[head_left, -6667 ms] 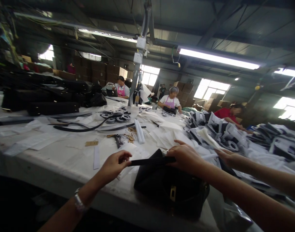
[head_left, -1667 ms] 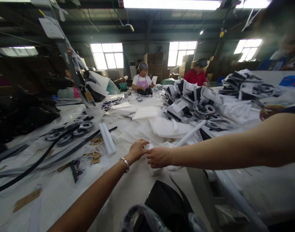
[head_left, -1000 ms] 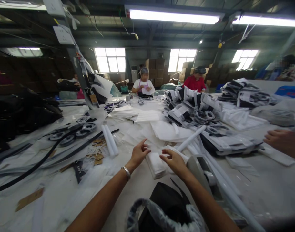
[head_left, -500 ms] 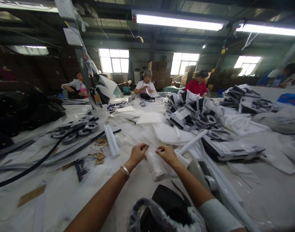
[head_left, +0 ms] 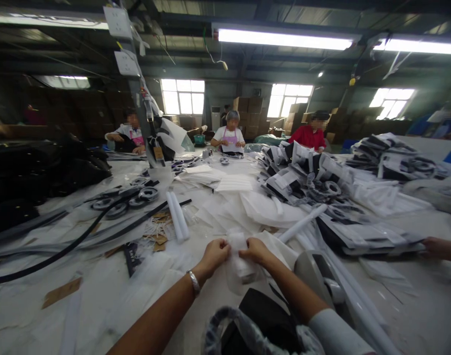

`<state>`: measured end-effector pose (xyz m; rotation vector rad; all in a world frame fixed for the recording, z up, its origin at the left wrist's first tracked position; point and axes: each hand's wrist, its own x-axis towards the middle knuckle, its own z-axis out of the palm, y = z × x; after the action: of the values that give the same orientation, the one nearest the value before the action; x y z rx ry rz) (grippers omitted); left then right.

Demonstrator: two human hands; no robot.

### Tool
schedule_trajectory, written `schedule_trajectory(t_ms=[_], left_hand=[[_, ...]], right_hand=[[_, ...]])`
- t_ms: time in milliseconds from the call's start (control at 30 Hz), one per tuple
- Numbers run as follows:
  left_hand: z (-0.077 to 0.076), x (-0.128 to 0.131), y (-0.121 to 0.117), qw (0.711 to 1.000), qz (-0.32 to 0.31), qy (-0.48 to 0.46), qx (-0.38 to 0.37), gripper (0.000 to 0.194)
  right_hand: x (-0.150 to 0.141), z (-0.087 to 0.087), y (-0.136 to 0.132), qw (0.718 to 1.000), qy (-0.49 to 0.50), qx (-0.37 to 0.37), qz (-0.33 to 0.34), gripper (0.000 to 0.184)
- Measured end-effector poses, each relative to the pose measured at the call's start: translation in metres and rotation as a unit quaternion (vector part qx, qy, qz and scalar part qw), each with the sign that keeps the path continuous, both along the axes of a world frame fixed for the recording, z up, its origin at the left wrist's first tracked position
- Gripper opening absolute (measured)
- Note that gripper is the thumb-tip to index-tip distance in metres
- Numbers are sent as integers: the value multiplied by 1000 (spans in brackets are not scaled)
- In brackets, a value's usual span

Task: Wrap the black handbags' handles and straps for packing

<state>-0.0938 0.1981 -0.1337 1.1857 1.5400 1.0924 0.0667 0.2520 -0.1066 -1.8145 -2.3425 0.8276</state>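
Nearest you sits one black handbag (head_left: 258, 306), its one visible handle (head_left: 215, 331) already sleeved in plastic. Just beyond, your left hand (head_left: 215, 255) and right hand (head_left: 258, 252), fingertips pinched, hold opposite edges of one translucent plastic bundle (head_left: 239, 254), not yet on the bag, so that part looks undone. Farther off lie two paired white foam tubes (head_left: 177, 217), then three co-workers (head_left: 231, 141).

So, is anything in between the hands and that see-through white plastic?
Nothing visible: the left hand and right hand are at the sides of the white plastic. The black bag sits nearer the person, not in between.
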Motion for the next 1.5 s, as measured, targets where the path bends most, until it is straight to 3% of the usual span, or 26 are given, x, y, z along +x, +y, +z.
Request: schedule_trajectory(t_ms=[133, 300, 467, 600, 800, 933, 1100, 1267, 1367, 1500], left_hand=[[-8, 0, -5, 998, 11, -62, 1, 23], [-12, 0, -14, 987, 12, -159, 8, 37], [-8, -2, -21, 974, 5, -226, 17, 49], [6, -8, -26, 967, -2, -253, 20, 49], [42, -11, -44, 959, -53, -273, 47, 42], [59, -18, -56, 963, -8, -255, 87, 46], [71, -60, -84, 972, 73, -184, 125, 40], [76, -132, -132, 981, 137, -106, 84, 37], [78, -187, -165, 979, 188, -52, 51, 36], [77, -248, -200, 978, 208, 23, -11, 36]], right_hand=[[-4, -1, -5, 999, 38, -18, 23, 20], [-9, -2, -14, 993, 112, 30, 23, 11], [-8, -6, -17, 979, 201, 24, -6, 22], [-6, 2, -18, 950, 310, -31, -30, 25], [-23, 29, -21, 895, 425, -130, -37, 30], [-54, 47, -28, 869, 455, -194, -18, 37], [-103, 68, -45, 860, 434, -268, 23, 35], [-142, 84, -62, 860, 401, -308, 70, 49], [-143, 89, -65, 869, 386, -294, 93, 64], [-122, 95, -65, 882, 352, -284, 136, 64]])
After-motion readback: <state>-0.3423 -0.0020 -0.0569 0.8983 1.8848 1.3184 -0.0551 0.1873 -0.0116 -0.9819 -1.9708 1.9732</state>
